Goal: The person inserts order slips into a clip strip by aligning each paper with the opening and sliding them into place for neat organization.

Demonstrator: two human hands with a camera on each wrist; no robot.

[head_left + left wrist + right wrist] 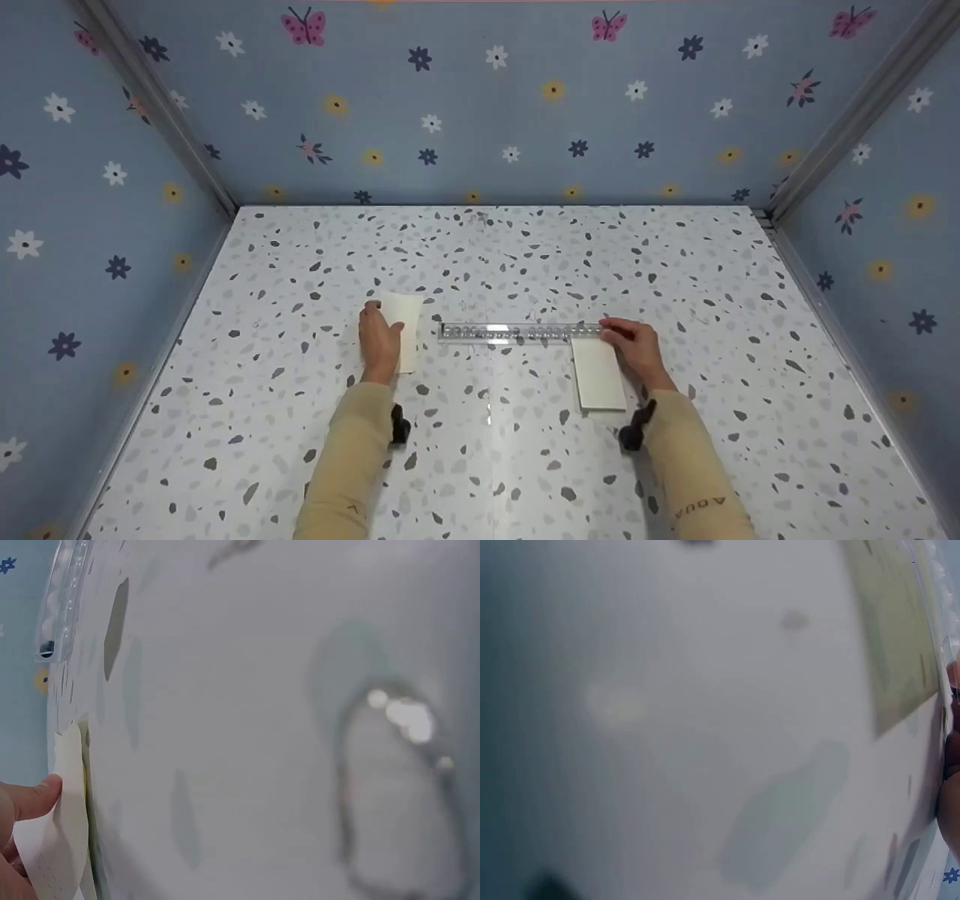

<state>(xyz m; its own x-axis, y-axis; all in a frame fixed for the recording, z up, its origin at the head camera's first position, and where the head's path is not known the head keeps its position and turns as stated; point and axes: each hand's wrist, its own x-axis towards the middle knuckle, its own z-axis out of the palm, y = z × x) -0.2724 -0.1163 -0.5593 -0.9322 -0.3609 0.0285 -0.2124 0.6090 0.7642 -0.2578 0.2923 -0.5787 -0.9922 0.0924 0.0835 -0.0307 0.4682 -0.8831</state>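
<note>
My left hand (380, 341) pinches a cream paper slip (409, 330) by its left side, the thumb on top. In the left wrist view the slip (71, 814) has a lifted, bent edge between thumb and fingers. A long clear plastic case (517, 333) with a row of round shapes lies crosswise on the table. Its right end is between the thumb and fingers of my right hand (637, 351). Just below that end lies a cream paper pad (598, 375), close to the right thumb. The right wrist view cuts off most of the right hand (951, 787).
The white speckled table (480, 465) runs back to a blue flowered wall (480, 90). More flowered panels stand at left (82, 217) and right (885, 225). Dark wrist cameras are strapped at the left cuff (400, 425) and right cuff (636, 427).
</note>
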